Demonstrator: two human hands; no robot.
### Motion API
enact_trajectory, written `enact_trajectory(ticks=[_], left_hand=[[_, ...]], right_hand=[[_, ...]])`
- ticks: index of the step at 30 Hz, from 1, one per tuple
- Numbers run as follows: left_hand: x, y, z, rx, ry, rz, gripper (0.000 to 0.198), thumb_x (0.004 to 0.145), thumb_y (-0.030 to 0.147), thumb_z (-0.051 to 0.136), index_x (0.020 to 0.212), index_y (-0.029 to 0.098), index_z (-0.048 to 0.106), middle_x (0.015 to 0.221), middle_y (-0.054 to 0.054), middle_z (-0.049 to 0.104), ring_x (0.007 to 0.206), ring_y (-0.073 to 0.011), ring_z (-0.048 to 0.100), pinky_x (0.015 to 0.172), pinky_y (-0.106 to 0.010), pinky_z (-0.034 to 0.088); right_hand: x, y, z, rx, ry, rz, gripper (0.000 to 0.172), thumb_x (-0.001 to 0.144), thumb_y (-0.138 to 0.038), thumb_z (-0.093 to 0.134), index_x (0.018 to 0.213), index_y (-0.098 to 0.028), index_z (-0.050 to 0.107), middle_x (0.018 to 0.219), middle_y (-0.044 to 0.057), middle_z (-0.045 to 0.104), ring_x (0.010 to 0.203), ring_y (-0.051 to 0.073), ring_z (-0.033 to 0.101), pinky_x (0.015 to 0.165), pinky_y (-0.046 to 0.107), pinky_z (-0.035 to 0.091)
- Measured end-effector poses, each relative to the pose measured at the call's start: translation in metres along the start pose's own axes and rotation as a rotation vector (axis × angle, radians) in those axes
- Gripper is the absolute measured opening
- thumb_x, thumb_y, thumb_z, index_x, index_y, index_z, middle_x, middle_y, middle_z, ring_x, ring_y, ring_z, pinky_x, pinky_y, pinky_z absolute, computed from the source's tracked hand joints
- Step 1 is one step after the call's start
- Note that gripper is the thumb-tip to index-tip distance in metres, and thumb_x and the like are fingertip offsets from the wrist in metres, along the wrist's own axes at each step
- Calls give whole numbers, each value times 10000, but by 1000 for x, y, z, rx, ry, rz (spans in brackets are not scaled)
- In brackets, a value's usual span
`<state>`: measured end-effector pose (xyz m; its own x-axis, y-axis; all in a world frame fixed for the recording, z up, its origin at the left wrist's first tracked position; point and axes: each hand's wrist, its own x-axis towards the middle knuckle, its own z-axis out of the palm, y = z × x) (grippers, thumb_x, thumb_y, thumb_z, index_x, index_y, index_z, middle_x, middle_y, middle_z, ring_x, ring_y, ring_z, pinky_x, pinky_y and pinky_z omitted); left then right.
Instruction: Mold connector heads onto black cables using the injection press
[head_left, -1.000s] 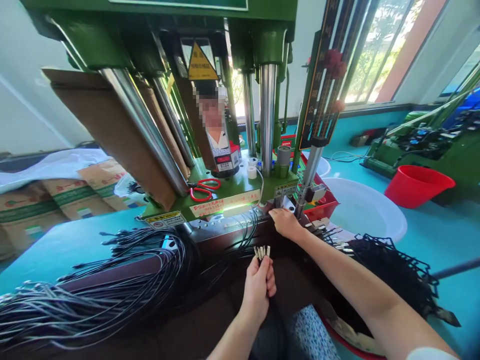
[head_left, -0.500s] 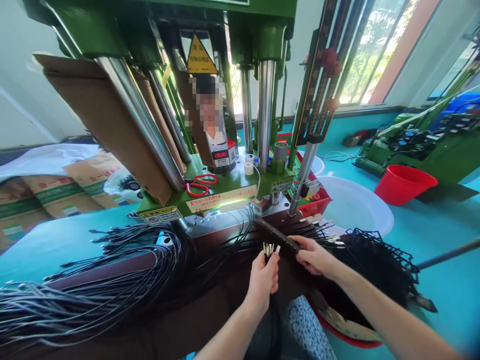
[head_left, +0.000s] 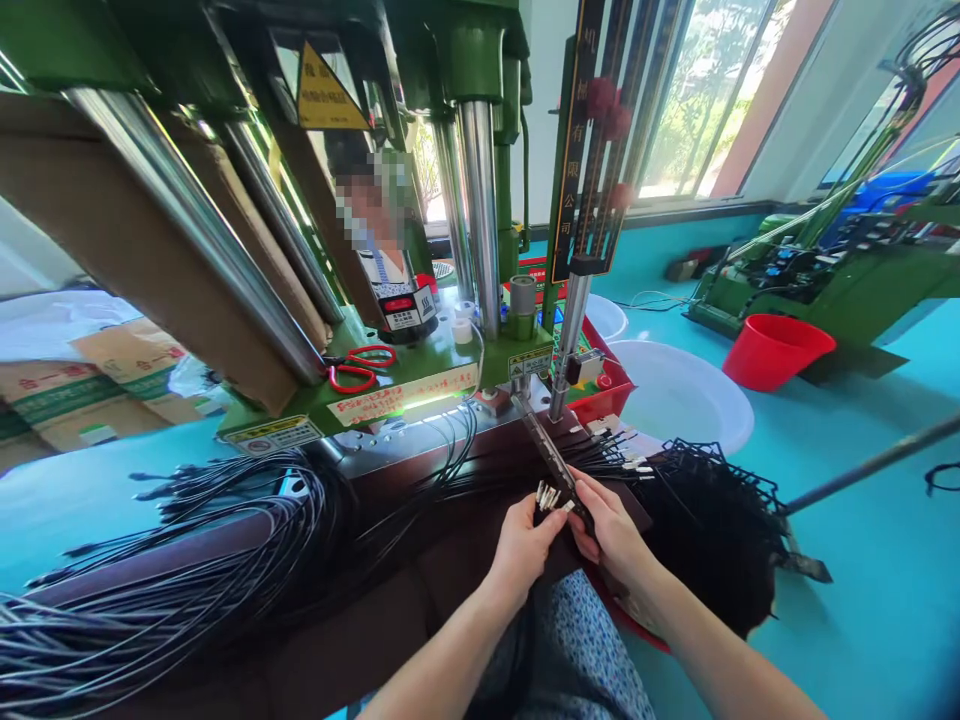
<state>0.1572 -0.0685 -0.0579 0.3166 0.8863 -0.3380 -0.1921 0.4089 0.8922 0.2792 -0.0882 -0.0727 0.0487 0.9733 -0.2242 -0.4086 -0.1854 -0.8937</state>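
My left hand (head_left: 527, 542) is closed round a bunch of black cables, whose silvery connector ends (head_left: 548, 496) stick up above the fingers. Close against it, my right hand (head_left: 604, 520) grips a long, dark metal bar (head_left: 546, 450) with small notches along it. The bar slants up and away toward the green press (head_left: 420, 370). One pale connector lies between the two hands, at the bar's near end. Several black cables (head_left: 442, 480) run across the brown work surface (head_left: 360, 610) behind my hands.
Large bundles of black cables (head_left: 195, 570) cover the left side. Red-handled scissors (head_left: 352, 370) lie on the press base. To the right are more cable ends (head_left: 637, 465), a dark heap of cables (head_left: 697, 550), a white tub (head_left: 675, 400) and a red bucket (head_left: 776, 350).
My right hand has come in beside my left, bringing the bar's near end up to the connectors. The bar now points more steeply away. The view has shifted to the right.
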Motion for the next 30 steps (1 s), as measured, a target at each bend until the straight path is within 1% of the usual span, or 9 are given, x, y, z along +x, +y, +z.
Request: enact_trajectory(ticks=[5,11,16,19,21,22,24,26,30], left_hand=[[3,-5,-2,66,-2,76,234,582,343,709,657,157,589,456,45,486,433,-86,396,417,-194,264],[9,-12,-5,105,18,169,217,573,319,711,658,149,606,549,20,544,516,-101,435,466,-196,306],[6,-7,-9,154,35,213,238,618,363,684,655,148,589,593,10,545,555,-105,450,501,-200,341],[5,4,-14,156,153,291,289,688,433,622,668,156,542,546,35,480,501,-77,409,472,-187,326],[5,12,-17,67,250,312,318,732,492,558,711,186,472,493,82,367,419,-52,318,408,-170,270],[4,15,-19,11,272,298,331,744,520,529,729,206,426,480,101,314,387,-46,267,376,-163,231],[3,16,-19,-61,244,230,358,745,556,504,738,233,352,473,121,261,350,-40,198,335,-155,156],[1,12,-16,-71,159,153,376,713,543,557,733,232,347,469,126,271,343,-30,200,334,-150,142],[-1,4,-8,-102,-36,-8,396,576,450,721,734,171,488,472,100,365,377,-20,304,376,-159,203]], right_hand=[[-2,-1,0,-15,-12,3,623,793,-437,534,1330,-176,353,443,-98,431,255,36,267,243,132,197],[-1,-2,5,-184,5,-24,605,795,-468,517,1291,-136,416,398,-103,374,256,47,263,244,153,187],[-3,-3,12,-241,10,-93,591,759,-489,562,1228,-136,497,424,-80,376,320,55,291,278,165,164],[-6,-4,11,-206,29,-52,560,785,-480,538,1237,-154,484,444,-81,396,296,43,271,274,161,164],[-7,-3,7,-153,18,-19,569,799,-475,525,1269,-165,441,448,-88,402,274,35,258,268,154,161],[-6,-3,4,-118,5,-11,579,800,-469,528,1284,-171,418,454,-91,407,269,34,263,267,151,166],[-5,-1,0,-46,-20,-2,591,803,-453,534,1307,-187,379,467,-93,416,268,33,270,268,147,172],[-4,1,-3,-6,-32,-4,578,814,-431,531,1316,-202,362,476,-94,420,271,30,269,272,144,166],[-4,3,-5,-34,-60,-8,542,833,-415,521,1309,-196,383,477,-87,422,280,34,292,282,148,181]])
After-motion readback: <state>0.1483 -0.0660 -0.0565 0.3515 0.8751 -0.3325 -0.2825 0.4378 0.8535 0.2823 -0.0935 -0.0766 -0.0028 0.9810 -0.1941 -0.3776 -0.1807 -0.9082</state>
